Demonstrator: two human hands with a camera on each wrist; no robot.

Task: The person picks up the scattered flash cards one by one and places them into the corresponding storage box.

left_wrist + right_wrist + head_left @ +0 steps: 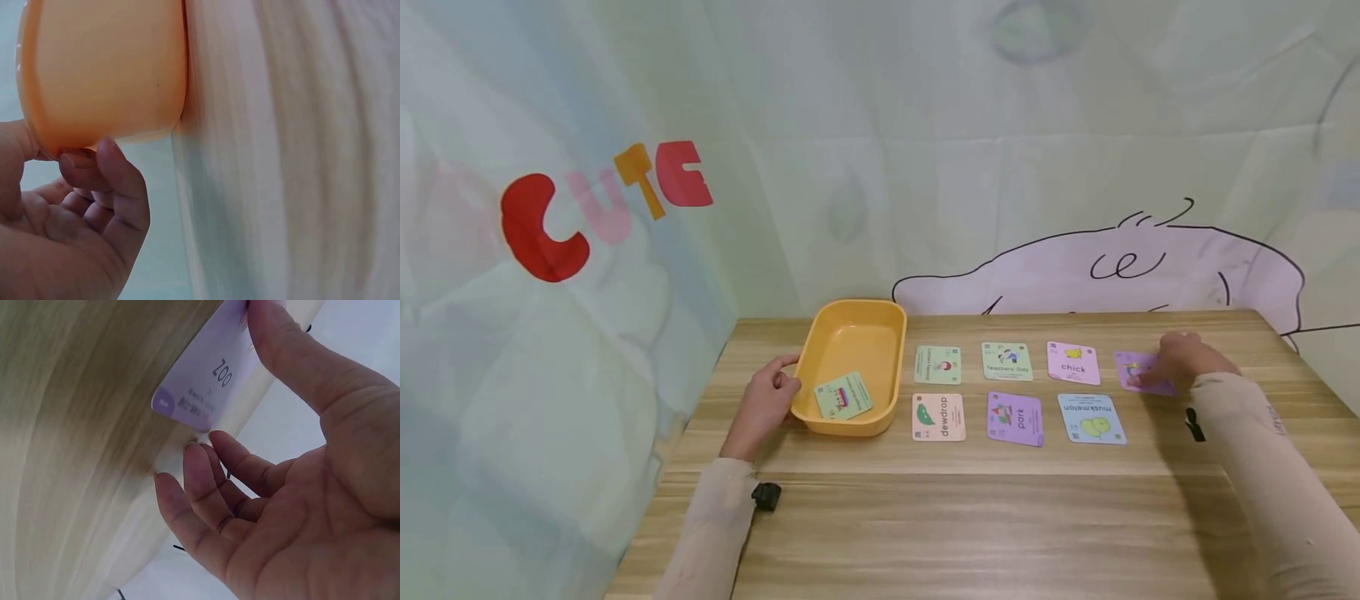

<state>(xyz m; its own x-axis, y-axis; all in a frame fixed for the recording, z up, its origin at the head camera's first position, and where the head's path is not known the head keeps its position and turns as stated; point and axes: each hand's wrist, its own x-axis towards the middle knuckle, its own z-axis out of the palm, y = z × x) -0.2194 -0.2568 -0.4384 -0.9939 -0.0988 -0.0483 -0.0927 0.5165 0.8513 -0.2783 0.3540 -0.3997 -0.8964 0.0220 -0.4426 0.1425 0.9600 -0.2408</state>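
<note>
My left hand grips the left rim of a yellow plastic tray between thumb and curled fingers, as the left wrist view shows at the tray wall. Inside the tray lies a green picture card. At the right end of the card rows, my right hand is over a purple card. In the right wrist view this card reads "zoo". The thumb touches its far part, while the other fingers are spread past its edge, not pinching it.
Between tray and right hand lie two rows of cards: lantern festival, Teachers' Day, chick, dewdrop, park and muskmelon. The wooden table meets a printed curtain behind and at left.
</note>
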